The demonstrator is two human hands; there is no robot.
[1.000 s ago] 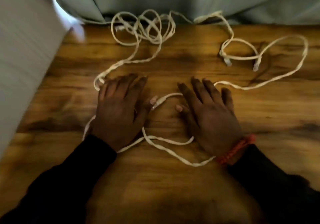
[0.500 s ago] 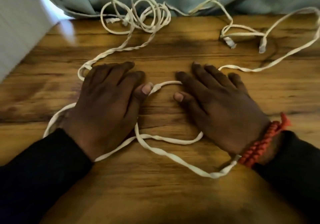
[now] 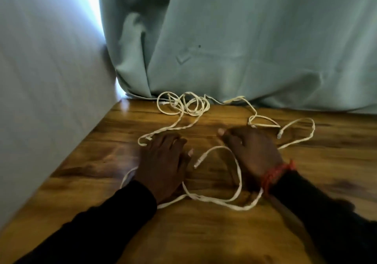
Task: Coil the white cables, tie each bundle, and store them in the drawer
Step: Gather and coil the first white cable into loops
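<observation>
White flat cables sprawl loose across my wooden tabletop. My left hand lies flat, fingers relaxed, over one strand; my right hand rests flat beside a plug end, grasping nothing. Pale green curtain hangs behind.

I have one view only, worn on the head: it looks forward and down across the wooden table, close over its near edge, reaching to the far edge where a curtain hangs.
</observation>
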